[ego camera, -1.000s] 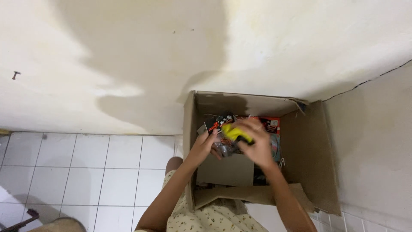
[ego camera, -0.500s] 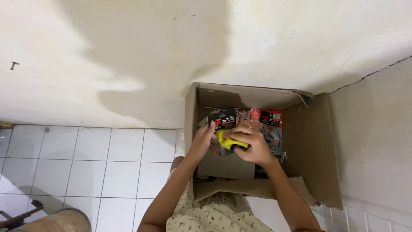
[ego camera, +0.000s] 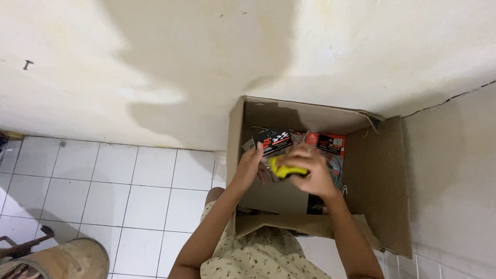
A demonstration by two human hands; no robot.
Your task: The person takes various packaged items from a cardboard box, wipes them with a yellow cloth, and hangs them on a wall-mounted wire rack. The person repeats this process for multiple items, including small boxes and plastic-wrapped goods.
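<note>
Lower left of the frame: a rusty round container (ego camera: 62, 261) is seen on the white tiled floor (ego camera: 103, 181).
Lower centre: a floral garment (ego camera: 258, 256) is worn.
Left hand (ego camera: 249, 166): held open, fingers laid against a black packet (ego camera: 274, 140) inside the cardboard box (ego camera: 377, 175).
Right hand (ego camera: 312, 173): closed around a yellow object (ego camera: 285, 169), held over the box at centre frame.
Behind: a red packet (ego camera: 326, 142) is seen in the box, beside the black one.
Top: a cream wall (ego camera: 206, 57) is seen.
</note>
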